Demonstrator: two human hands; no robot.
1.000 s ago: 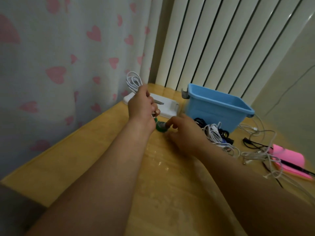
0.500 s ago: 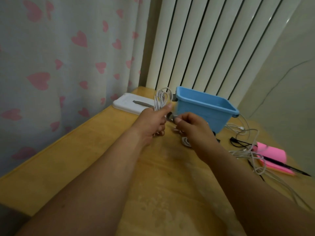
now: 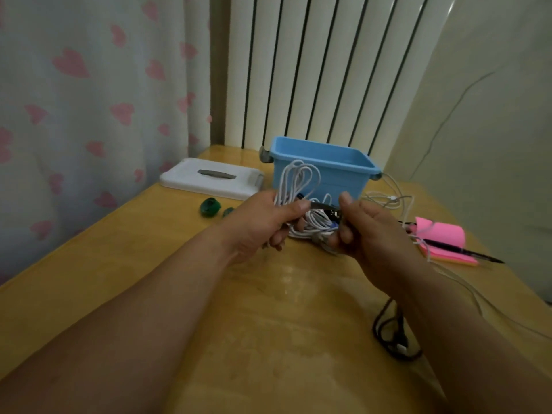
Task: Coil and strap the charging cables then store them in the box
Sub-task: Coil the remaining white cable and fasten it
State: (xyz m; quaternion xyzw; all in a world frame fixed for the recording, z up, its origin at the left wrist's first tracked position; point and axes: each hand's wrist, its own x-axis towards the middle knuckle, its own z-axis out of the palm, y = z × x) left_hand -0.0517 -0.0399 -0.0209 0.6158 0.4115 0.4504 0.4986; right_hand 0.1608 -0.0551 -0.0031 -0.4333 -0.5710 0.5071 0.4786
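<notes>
Coiled white cable point(image 3: 298, 180) clamped in left grip point(image 3: 263, 219) to hold loops together; dark strap point(image 3: 324, 207) pinched taut by right grip point(image 3: 367, 228), likely for wrapping

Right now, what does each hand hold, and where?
Left hand grips the coiled white cable at its middle; right hand pinches the dark strap by its end.

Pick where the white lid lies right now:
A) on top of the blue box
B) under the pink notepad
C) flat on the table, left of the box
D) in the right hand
C: the white lid lies flat on the table to the left of the blue box, whose top is open.
</notes>
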